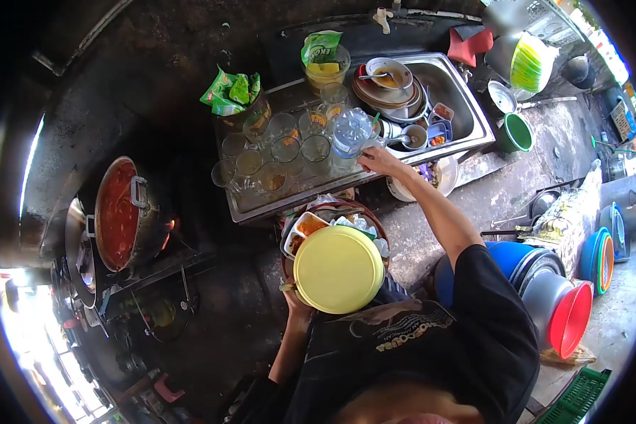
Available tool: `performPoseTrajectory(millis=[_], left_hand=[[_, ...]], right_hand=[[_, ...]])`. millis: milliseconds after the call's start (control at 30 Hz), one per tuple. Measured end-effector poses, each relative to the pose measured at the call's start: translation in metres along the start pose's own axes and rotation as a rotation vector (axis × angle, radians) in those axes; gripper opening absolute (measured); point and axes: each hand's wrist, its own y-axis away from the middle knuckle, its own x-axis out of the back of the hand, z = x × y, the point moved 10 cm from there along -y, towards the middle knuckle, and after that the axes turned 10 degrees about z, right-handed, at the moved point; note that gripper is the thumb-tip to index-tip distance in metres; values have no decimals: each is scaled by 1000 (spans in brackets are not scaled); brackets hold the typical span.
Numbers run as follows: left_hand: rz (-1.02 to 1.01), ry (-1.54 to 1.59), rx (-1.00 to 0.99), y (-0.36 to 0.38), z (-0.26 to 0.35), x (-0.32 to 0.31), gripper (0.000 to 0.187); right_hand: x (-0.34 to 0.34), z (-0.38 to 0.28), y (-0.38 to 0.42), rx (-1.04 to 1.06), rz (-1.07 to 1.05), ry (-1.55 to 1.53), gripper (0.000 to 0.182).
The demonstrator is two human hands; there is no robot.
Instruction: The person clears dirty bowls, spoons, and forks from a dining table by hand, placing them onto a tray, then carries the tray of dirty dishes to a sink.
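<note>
My right hand (378, 161) reaches out to a clear plastic jug (349, 134) and grips its side; the jug stands on the metal draining board (261, 205). Several empty drinking glasses (286, 148) stand on the board just left of the jug. My left hand (295, 298) holds a round yellow plate (338, 268) by its left edge, close to my chest. The plate hangs over a round basket (374, 220) holding small dishes and a white container (305, 227).
The steel sink (466, 106) right of the board is full of plates, bowls and cups. A big pot of red broth (118, 212) sits on a lit burner at left. Green packets (232, 92) lie behind the glasses. Buckets and basins (569, 318) crowd the floor at right.
</note>
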Motion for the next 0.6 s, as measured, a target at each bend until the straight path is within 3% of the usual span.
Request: performPoseTrajectory(millis=[200,333,400,467,600], left_hand=[[59,113,173,0,-20,-34,47],[113,167,149,0,-38,-65,48],[125,199,218,4,-76,-55,49],[152,81,142,-5,-84,-77,49],[182,224,200,-9,-131,-102,41]], right_hand=[[3,4,-5,28,26,33,28],[38,-27,18,123,113,264,37],[56,-10,26,166,94,155,30],[84,-7,53,-54,-14,-20,27],[146,-45,120,62,16,-73,18]])
